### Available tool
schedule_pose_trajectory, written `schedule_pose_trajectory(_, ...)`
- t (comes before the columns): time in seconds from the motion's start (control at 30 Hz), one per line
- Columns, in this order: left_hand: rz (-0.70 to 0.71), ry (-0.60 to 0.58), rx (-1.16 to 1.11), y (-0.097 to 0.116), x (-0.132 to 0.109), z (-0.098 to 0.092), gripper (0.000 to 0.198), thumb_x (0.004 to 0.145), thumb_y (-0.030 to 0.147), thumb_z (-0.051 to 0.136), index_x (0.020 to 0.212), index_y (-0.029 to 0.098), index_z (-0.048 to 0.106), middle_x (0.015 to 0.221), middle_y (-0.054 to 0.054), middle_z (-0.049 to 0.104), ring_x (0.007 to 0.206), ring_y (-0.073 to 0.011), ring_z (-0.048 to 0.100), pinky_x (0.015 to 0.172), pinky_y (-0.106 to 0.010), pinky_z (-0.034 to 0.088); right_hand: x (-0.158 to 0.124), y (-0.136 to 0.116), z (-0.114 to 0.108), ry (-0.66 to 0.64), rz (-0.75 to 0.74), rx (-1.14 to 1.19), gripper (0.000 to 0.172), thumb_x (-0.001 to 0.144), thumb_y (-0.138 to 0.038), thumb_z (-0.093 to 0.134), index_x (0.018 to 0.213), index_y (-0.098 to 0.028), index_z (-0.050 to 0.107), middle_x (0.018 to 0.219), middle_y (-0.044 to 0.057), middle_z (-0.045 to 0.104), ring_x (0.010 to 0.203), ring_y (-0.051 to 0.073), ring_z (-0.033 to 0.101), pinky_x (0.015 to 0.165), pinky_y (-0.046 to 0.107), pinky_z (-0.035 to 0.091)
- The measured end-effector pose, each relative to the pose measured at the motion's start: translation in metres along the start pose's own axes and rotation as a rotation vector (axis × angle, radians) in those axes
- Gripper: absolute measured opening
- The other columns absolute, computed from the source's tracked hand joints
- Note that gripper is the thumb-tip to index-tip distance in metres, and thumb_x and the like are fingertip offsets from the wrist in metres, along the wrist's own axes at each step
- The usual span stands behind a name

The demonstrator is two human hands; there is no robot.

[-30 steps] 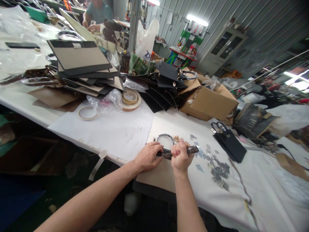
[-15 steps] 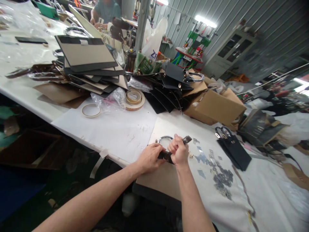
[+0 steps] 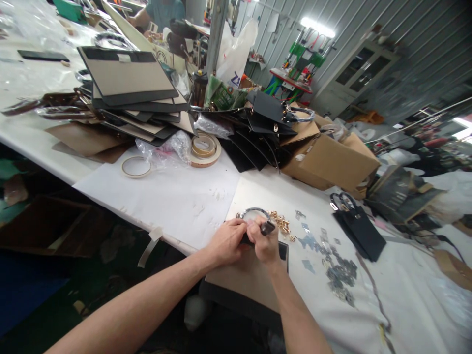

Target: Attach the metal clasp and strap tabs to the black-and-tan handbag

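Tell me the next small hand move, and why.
Probably pin the dark brown strip with the left hand and tug its free end with the right hand: both grip it, close together, above the tan black-edged panel.

Mount: your one camera sat on your head and looked out from your own place at the near edge of the white table (image 3: 177,201).
Facing: it pointed forward and down, so the table edge ran aslant from far left to near right.
Nearness: it was close to your left hand (image 3: 226,241) and right hand (image 3: 266,244), both closed on the dark strap (image 3: 267,227), low in the middle.
Reach: it took in another person's teal shirt (image 3: 164,9) far left and the grey cabinet (image 3: 354,73) far right.
Shared ground: that single view carried the whole scene.
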State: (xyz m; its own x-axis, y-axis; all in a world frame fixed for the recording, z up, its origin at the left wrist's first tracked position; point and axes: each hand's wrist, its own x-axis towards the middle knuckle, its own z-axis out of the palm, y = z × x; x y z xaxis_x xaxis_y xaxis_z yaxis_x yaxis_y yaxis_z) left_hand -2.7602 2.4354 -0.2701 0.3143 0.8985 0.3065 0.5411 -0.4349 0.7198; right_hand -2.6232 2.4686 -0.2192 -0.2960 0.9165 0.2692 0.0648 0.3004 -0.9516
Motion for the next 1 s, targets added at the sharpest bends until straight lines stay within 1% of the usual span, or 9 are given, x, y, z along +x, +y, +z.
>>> schedule_pose_trajectory(0.1, 0.071, 0.015, 0.027, -0.007, 0.000, 0.006, 0.031, 0.074, 0.009, 0.061, 0.104, 0.017, 0.066, 0.106, -0.010, 0.076, 0.116, -0.0286, 0.065, 0.113, -0.043, 0.048, -0.007, -0.004, 0.004, -0.121, -0.128, -0.175, 0.044, 0.096, -0.029, 0.063, 0.059, -0.021, 0.042, 0.056, -0.006, 0.037, 0.051, 0.008, 0.037, 0.051, 0.027, 0.032)
schedule_pose_trajectory(0.2, 0.103, 0.007, 0.011, -0.010, 0.000, 0.004, 0.029, 0.076, 0.009, 0.061, 0.102, 0.018, 0.069, 0.106, -0.009, 0.077, 0.116, -0.0272, 0.065, 0.113, -0.042, 0.048, -0.012, -0.002, 0.007, -0.132, -0.183, -0.199, 0.040, 0.096, -0.025, 0.063, 0.061, -0.020, 0.045, 0.057, -0.006, 0.040, 0.052, 0.008, 0.038, 0.052, 0.026, 0.032)
schedule_pose_trajectory(0.3, 0.115, 0.006, -0.026, -0.004, 0.001, -0.002, 0.024, 0.083, 0.025, 0.072, 0.107, 0.021, 0.071, 0.112, -0.006, 0.077, 0.114, -0.0255, 0.066, 0.115, -0.041, 0.045, -0.014, 0.001, 0.001, -0.014, -0.144, -0.098, 0.041, 0.096, -0.026, 0.064, 0.061, -0.020, 0.043, 0.056, -0.006, 0.040, 0.051, 0.008, 0.038, 0.051, 0.026, 0.031)
schedule_pose_trajectory(0.37, 0.083, 0.008, -0.017, 0.002, 0.001, -0.005, 0.039, 0.079, 0.039, 0.082, 0.112, 0.023, 0.071, 0.116, -0.005, 0.076, 0.117, -0.0269, 0.065, 0.114, -0.042, 0.046, -0.013, -0.005, -0.010, 0.104, -0.118, 0.083, 0.040, 0.095, -0.026, 0.065, 0.063, -0.021, 0.042, 0.054, -0.008, 0.035, 0.047, 0.008, 0.034, 0.048, 0.026, 0.028)
schedule_pose_trajectory(0.47, -0.015, 0.014, 0.047, 0.009, 0.002, -0.006, 0.060, 0.068, 0.054, 0.090, 0.116, 0.023, 0.071, 0.118, -0.007, 0.076, 0.123, -0.0309, 0.061, 0.108, -0.045, 0.049, -0.011, -0.027, -0.029, 0.284, -0.180, 0.361, 0.039, 0.093, -0.023, 0.064, 0.063, -0.021, 0.040, 0.051, -0.011, 0.026, 0.041, 0.006, 0.022, 0.044, 0.025, 0.020)
schedule_pose_trajectory(0.57, -0.071, 0.023, 0.098, 0.014, 0.003, -0.002, 0.063, 0.066, 0.061, 0.089, 0.114, 0.024, 0.071, 0.116, -0.007, 0.076, 0.123, -0.0317, 0.060, 0.105, -0.048, 0.049, -0.015, -0.045, -0.036, 0.347, -0.226, 0.455, 0.041, 0.094, -0.024, 0.060, 0.061, -0.021, 0.036, 0.049, -0.011, 0.023, 0.039, 0.006, 0.017, 0.042, 0.025, 0.018)
schedule_pose_trajectory(0.63, -0.075, 0.021, 0.121, 0.015, 0.003, -0.001, 0.062, 0.068, 0.061, 0.088, 0.113, 0.024, 0.071, 0.115, -0.007, 0.076, 0.123, -0.0311, 0.060, 0.104, -0.048, 0.048, -0.020, -0.043, -0.029, 0.327, -0.208, 0.439, 0.043, 0.094, -0.025, 0.061, 0.060, -0.020, 0.035, 0.048, -0.011, 0.023, 0.038, 0.006, 0.018, 0.042, 0.025, 0.018)
schedule_pose_trajectory(0.83, -0.070, 0.011, 0.133, 0.018, 0.002, -0.003, 0.052, 0.073, 0.055, 0.085, 0.111, 0.023, 0.070, 0.114, -0.007, 0.076, 0.124, -0.0297, 0.061, 0.104, -0.045, 0.047, -0.037, -0.008, 0.007, 0.338, -0.174, 0.355, 0.044, 0.094, -0.023, 0.065, 0.061, -0.020, 0.037, 0.049, -0.010, 0.029, 0.040, 0.006, 0.027, 0.045, 0.024, 0.025)
schedule_pose_trajectory(1.0, -0.072, 0.034, 0.109, 0.018, 0.002, -0.002, 0.047, 0.075, 0.050, 0.083, 0.111, 0.023, 0.070, 0.113, -0.007, 0.076, 0.124, -0.0298, 0.060, 0.105, -0.045, 0.047, -0.046, -0.001, 0.011, 0.391, -0.157, 0.210, 0.042, 0.095, -0.029, 0.064, 0.063, -0.022, 0.038, 0.051, -0.009, 0.032, 0.043, 0.008, 0.033, 0.048, 0.028, 0.030)
